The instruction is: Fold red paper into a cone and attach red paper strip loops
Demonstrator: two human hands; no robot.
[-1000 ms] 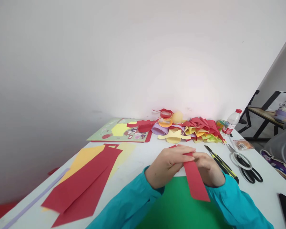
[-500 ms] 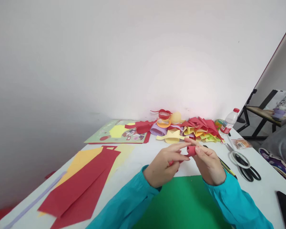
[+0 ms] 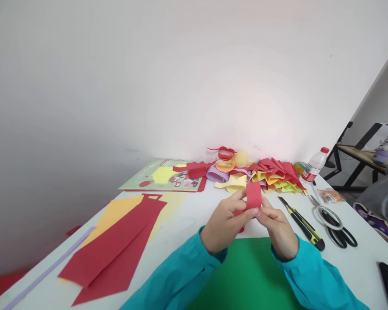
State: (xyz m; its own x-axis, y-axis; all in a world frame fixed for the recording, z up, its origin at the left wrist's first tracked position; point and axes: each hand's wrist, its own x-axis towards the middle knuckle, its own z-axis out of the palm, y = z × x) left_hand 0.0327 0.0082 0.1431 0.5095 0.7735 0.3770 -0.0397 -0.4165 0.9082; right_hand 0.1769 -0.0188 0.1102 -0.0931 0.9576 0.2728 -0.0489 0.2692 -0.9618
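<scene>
My left hand [image 3: 224, 224] and my right hand [image 3: 277, 230] meet above the white table [image 3: 187, 215], both in teal sleeves. Between their fingertips they pinch a red paper strip [image 3: 253, 196] bent up into a loop that stands above the fingers. A bit of red paper also shows under my left palm. A green sheet [image 3: 248, 275] lies just below my hands at the near edge.
Red sheets [image 3: 116, 249] on a yellow sheet lie at the left, with a lilac strip [image 3: 48, 269] beside them. A pile of folded coloured papers [image 3: 261, 174] sits at the back. A utility knife [image 3: 302, 224], scissors [image 3: 334, 224], a tape ring and a bottle [image 3: 313, 165] lie on the right.
The long red strip that hung flat from my hands was rolled up small, and now stands as a taller loop above my fingertips. My hands stayed over the green sheet.
</scene>
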